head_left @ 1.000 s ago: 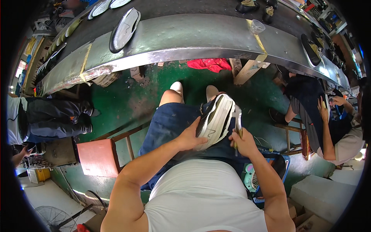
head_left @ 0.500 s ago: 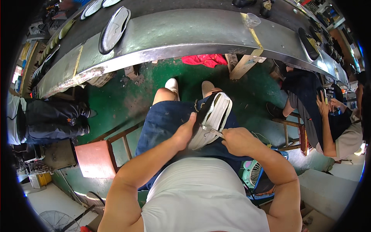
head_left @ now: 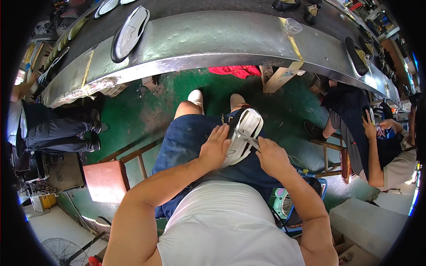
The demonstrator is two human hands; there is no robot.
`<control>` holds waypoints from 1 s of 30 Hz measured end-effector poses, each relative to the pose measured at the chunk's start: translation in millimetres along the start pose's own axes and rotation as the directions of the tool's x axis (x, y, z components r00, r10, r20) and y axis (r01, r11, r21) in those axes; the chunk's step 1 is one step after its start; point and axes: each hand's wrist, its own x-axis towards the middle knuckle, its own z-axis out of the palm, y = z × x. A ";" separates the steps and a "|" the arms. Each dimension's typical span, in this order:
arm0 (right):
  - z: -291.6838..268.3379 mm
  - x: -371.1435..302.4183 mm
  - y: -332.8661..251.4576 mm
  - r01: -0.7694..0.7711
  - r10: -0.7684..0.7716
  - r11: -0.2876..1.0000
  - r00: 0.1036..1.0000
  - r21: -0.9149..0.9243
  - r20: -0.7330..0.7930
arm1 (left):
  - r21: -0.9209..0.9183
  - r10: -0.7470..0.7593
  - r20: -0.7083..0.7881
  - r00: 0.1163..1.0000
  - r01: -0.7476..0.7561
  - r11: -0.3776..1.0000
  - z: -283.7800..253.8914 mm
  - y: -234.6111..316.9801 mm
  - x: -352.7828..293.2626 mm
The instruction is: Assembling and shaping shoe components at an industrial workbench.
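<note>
A shoe (head_left: 245, 141) lies bottom up across my lap, its white underside facing me and its dark upper showing along the left edge. My left hand (head_left: 214, 146) grips that left side, fingers laid along the dark edge and thumb toward the underside. From the other side my right hand (head_left: 271, 156) is closed around the handle of what looks like metal pincers (head_left: 251, 141). The tool's head touches the white underside near its middle; my fingers hide most of the handle. Under the shoe is the dark blue cloth (head_left: 177, 142) over my thighs.
Ahead runs a metal-edged bench (head_left: 213, 37) with a similar white-bottomed shoe (head_left: 131, 33), a clear cup (head_left: 291, 26) and dark shoes (head_left: 356, 56). A red-topped stool (head_left: 105, 181) stands at left, a green fan (head_left: 284, 201) at right. People sit on both sides, one at right (head_left: 377, 133).
My left hand has shifted forward and its fingers now lie over the shoe's edge. The tool's head has moved slightly up the underside, and my right hand has shifted a little to the right.
</note>
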 end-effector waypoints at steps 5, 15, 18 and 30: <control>50.6 -11.4 26.4 -0.041 0.064 0.982 0.990 0.182 -0.126 | -0.015 0.124 0.216 0.969 -0.124 0.992 -15.1 3.1 14.9; -27.1 4.2 35.0 -0.241 0.197 0.889 0.969 0.388 0.150 | 0.098 -0.003 0.515 0.857 -0.055 0.994 -38.2 17.7 40.6; 3.4 16.3 33.5 -0.117 0.167 0.903 0.982 0.413 -0.085 | 0.173 0.006 0.596 0.803 -0.136 0.976 -37.2 26.3 44.8; 12.8 18.9 31.3 -0.205 0.179 0.928 0.978 0.310 0.110 | -0.256 -0.346 0.422 0.838 0.476 0.841 -29.4 6.7 -10.8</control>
